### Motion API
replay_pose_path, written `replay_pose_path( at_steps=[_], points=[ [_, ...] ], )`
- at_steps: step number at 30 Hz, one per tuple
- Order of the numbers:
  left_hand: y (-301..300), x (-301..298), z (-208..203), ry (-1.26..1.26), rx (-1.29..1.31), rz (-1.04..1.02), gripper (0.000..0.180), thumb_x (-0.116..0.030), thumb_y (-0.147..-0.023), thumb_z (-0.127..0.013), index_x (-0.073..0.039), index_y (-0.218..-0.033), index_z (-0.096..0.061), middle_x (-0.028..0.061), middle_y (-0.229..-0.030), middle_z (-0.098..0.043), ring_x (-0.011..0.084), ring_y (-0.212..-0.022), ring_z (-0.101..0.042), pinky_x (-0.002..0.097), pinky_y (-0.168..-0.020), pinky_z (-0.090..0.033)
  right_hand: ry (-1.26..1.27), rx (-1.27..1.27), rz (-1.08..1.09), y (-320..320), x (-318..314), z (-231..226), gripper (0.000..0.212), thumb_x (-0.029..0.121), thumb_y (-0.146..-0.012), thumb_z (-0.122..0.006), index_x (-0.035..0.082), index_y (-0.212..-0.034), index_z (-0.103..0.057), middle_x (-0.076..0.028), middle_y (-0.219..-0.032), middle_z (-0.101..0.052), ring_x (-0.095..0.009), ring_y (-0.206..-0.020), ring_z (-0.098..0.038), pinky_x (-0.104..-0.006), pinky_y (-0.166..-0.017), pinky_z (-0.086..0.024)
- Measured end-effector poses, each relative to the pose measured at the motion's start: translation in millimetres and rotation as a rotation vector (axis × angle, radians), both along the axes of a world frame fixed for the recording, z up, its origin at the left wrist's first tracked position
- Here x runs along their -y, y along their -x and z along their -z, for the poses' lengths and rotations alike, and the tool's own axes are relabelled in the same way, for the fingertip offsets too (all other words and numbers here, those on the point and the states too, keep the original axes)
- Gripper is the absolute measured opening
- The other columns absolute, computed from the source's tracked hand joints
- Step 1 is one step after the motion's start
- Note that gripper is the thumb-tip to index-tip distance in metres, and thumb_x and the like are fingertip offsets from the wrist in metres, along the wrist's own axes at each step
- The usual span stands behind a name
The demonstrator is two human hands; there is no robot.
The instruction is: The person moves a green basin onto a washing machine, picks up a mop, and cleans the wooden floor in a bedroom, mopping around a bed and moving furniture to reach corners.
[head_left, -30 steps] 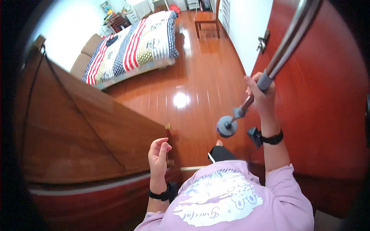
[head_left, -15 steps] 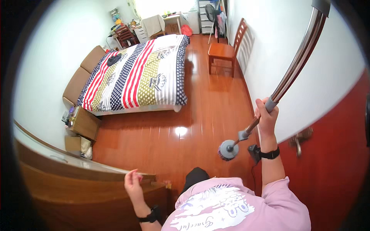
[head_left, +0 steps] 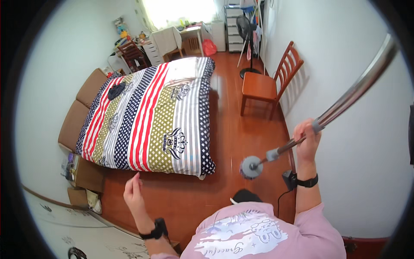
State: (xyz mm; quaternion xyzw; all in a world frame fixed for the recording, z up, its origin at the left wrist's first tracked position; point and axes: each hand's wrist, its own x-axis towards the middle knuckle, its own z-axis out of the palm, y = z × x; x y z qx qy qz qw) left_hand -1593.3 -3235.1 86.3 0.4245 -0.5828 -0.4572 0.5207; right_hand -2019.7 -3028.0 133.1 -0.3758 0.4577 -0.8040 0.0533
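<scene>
My right hand (head_left: pixel 307 144) is raised at the right, its fingers wrapped round the pole of a mop (head_left: pixel 288 146) just below a grey collar. The mop slants: its round grey head (head_left: pixel 251 167) with purplish strands hangs at the lower left end, and the metal pole runs up to the far right. Off the floor or touching it, I cannot tell. At the left, my left hand (head_left: pixel 134 193) hovers near the bed's front edge with fingers curled together and nothing seen in them. Both wrists wear black bands with small devices.
A bed (head_left: pixel 146 125) with a patterned quilt fills the left and middle. A wooden chair (head_left: pixel 263 88) stands by the right wall, a black fan (head_left: pixel 245 30) behind it. A bedside cabinet (head_left: pixel 90 175) and white patterned panel (head_left: pixel 82 228) lie left. Reddish wood floor (head_left: pixel 228 129) runs between bed and chair.
The bed and chair now appear nearer, so I have moved forward into the room. The brown furniture at lower left has given way to the white panel. My right hand still grips the mop.
</scene>
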Motion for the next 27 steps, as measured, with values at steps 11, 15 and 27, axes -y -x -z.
replay_pose_path(
  at_steps=[11,15,27],
  points=[
    [227,230,2,0.029,0.015,-0.186,0.04,-0.022,-0.09,-0.044,0.001,-0.058,-0.053,0.0022,-0.062,-0.052,0.008,-0.056,-0.043,0.0222,-0.056,-0.034,0.097,0.006,-0.235,209,255,0,0.046,0.048,-0.08,-0.054,0.007,-0.064,-0.04,-0.001,-0.051,-0.039,-0.01,-0.044,-0.039,-0.0216,-0.041,-0.03],
    [244,283,2,-0.184,-0.085,-0.329,0.051,-0.038,-0.093,-0.024,-0.001,-0.092,-0.059,0.0023,-0.07,-0.054,0.0117,-0.066,-0.05,0.024,-0.062,-0.039,0.078,-0.017,-0.31,273,358,-12,0.046,0.048,-0.078,-0.057,0.007,-0.066,-0.042,-0.001,-0.051,-0.039,-0.01,-0.044,-0.04,-0.0212,-0.04,-0.031],
    [425,572,23,-0.074,0.292,-0.513,0.038,-0.029,-0.091,-0.042,-0.001,-0.07,-0.057,0.001,-0.06,-0.046,0.0062,-0.059,-0.038,0.0204,-0.053,-0.03,0.045,-0.035,-0.301,475,638,0,0.017,0.005,-0.077,-0.058,0.006,-0.067,-0.044,-0.002,-0.054,-0.044,-0.009,-0.045,-0.042,-0.0202,-0.042,-0.033]
  ],
)
